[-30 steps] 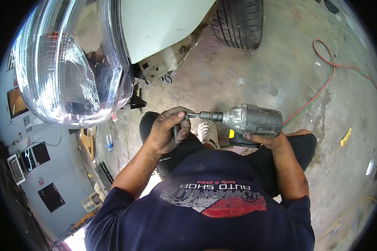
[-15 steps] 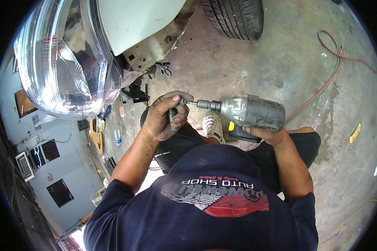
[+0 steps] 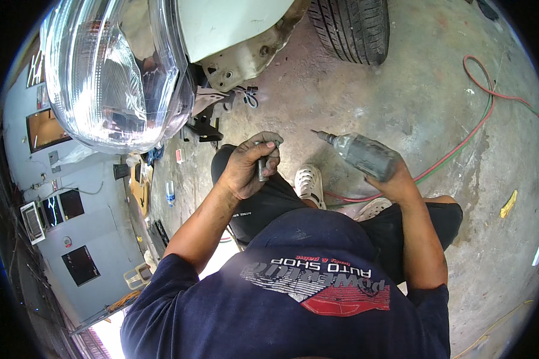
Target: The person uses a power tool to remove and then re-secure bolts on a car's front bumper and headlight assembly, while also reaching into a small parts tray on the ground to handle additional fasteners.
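Note:
My left hand [image 3: 253, 165] is closed, its fingers curled round a grey metal cylinder [image 3: 262, 170] that looks like a socket. Whether anything small sits between thumb and forefinger is too hard to make out. To the right, my right hand [image 3: 395, 184] grips a cordless impact driver [image 3: 362, 154] by its handle, which is mostly hidden below the tool body. A thin bit [image 3: 321, 133] sticks out of the driver's nose and points left toward my left hand, with a gap between them. A clear car headlight [image 3: 111, 84] stands ahead on the left.
Beside the headlight are a pale body panel [image 3: 233, 24] and a bare metal bracket [image 3: 254, 57]. A tyre [image 3: 354, 30] is ahead. Red and green hoses [image 3: 482, 125] run over the concrete floor. A bottle [image 3: 170, 194] and a yellow scrap [image 3: 508, 204] lie there too.
The driver has drawn back right and tilted, so its bit has come away from the small round piece at my left fingertips. My left hand still holds the metal cylinder. The view has shifted slightly.

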`<move>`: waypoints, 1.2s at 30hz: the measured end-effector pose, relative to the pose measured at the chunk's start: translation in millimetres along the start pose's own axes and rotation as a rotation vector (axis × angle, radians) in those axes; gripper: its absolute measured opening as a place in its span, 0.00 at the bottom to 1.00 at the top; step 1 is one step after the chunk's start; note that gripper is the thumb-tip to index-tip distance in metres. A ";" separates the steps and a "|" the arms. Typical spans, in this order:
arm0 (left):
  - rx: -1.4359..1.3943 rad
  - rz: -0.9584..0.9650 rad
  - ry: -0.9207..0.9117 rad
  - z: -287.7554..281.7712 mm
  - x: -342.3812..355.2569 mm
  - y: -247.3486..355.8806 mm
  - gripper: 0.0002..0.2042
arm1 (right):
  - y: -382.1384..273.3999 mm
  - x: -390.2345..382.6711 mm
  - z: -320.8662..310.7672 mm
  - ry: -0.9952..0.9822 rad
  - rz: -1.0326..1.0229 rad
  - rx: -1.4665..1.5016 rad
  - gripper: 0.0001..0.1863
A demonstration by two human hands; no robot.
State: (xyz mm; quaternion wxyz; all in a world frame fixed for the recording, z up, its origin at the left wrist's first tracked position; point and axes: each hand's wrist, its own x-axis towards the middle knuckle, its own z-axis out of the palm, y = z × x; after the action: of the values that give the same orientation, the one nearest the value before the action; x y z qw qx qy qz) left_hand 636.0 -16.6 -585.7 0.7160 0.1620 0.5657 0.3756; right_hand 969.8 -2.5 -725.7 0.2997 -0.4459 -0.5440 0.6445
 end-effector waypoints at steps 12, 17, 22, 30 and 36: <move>0.849 -0.039 -0.393 1.6 23.5 -24.7 0.11 | 27.5 -13.2 25.5 -0.287 0.122 0.375 0.40; 0.888 -0.174 -0.547 13.6 29.9 -9.5 0.13 | -14.4 -5.8 11.6 -0.286 0.188 0.531 0.36; 0.896 -0.241 -0.509 34.9 21.5 -0.6 0.13 | -14.2 0.1 -2.1 -0.322 0.154 0.575 0.38; 1.056 0.317 -0.518 19.0 2.0 -9.4 0.15 | -22.9 2.7 8.4 -0.258 0.083 0.535 0.37; 1.063 -0.015 0.001 -112.3 -105.1 23.3 0.19 | -46.6 -13.7 -78.5 0.235 0.114 0.745 0.35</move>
State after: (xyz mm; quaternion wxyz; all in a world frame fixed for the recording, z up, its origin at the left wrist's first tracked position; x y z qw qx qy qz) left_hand 514.9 -98.6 -532.5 0.5376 0.4983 0.6794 0.0322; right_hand 1041.7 30.3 -678.0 0.4650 -0.4068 -0.2090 0.7580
